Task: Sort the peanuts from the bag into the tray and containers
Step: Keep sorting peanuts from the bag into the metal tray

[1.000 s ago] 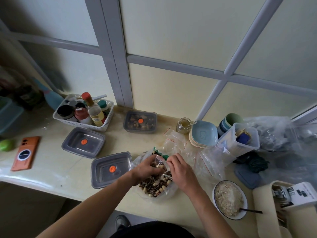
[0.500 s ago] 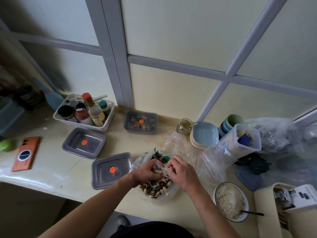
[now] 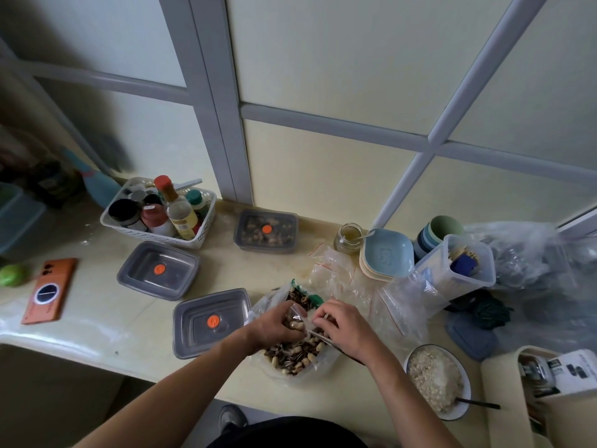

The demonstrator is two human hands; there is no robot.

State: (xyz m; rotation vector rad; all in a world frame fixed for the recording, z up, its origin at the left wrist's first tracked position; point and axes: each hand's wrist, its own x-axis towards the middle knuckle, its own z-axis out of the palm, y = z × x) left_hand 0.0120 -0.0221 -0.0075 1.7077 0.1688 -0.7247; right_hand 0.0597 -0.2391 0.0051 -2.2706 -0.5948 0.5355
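Observation:
A big clear plastic bag (image 3: 292, 367) lies open at the counter's front edge, holding mixed peanuts and striped seeds. Both hands work just above it. My left hand (image 3: 274, 324) pinches a small clear bag (image 3: 295, 318) with a few peanuts inside. My right hand (image 3: 347, 328) grips the small bag's other side, and a thin straight edge runs under its fingers. Three grey lidded containers with orange stickers stand to the left: one beside the big bag (image 3: 211, 321), one further left (image 3: 158, 270), and one at the wall (image 3: 266, 231) with nuts inside.
A white basket of bottles (image 3: 155, 215) and an orange phone (image 3: 48, 295) sit at the left. Empty zip bags (image 3: 339, 279), a jar (image 3: 347, 237), blue plates (image 3: 386, 257) and a clear tub (image 3: 455, 270) crowd the right. A bowl of oats (image 3: 436, 379) stands near the front edge.
My hands stay over the big bag. The small clear bag with peanuts has come up between my fingers, and my right hand has closed on its edge.

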